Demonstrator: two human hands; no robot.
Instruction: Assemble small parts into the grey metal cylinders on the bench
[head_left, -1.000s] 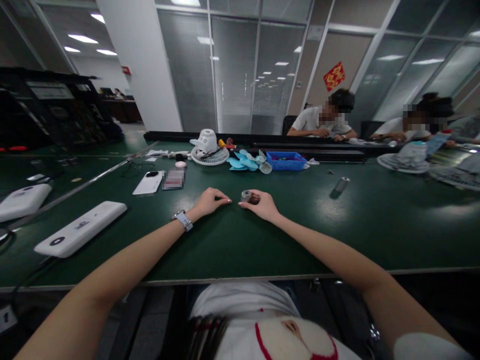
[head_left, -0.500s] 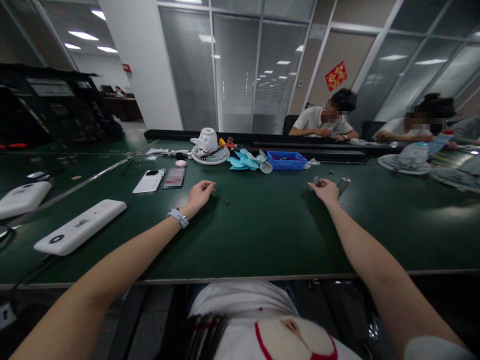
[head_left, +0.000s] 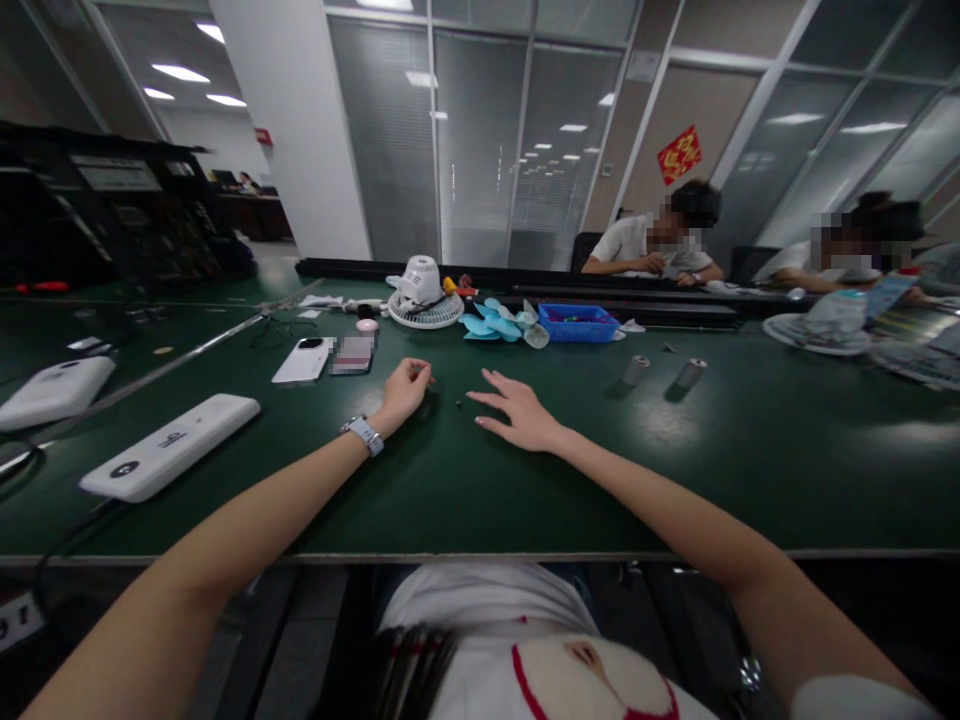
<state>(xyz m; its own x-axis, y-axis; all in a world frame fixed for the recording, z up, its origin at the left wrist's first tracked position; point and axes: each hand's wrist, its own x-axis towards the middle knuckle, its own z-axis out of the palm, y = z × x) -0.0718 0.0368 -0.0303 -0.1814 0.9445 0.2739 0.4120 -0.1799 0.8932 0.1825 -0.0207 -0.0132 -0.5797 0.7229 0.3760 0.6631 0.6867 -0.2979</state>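
Note:
My left hand (head_left: pixel 405 388), with a watch on its wrist, rests on the green table (head_left: pixel 525 480) with the fingers curled in a pinch around something too small to name. My right hand (head_left: pixel 517 412) hovers open just right of it, fingers spread, holding nothing. A tiny dark part (head_left: pixel 459 404) lies on the table between the two hands. Two small grey metal cylinders (head_left: pixel 636 369) (head_left: pixel 690 373) stand side by side farther right, well clear of both hands.
A white fan body (head_left: pixel 421 292), light blue fan blades (head_left: pixel 499 325) and a blue tray (head_left: pixel 577 322) sit at the back. A white phone (head_left: pixel 304 360) and two white flat devices (head_left: pixel 169 445) (head_left: pixel 52 392) lie left. Two people work across the table.
My right hand carried a grey cylinder to the right, set it beside the other cylinder, and came back open toward the centre. My left hand moved a little away from me and stayed curled.

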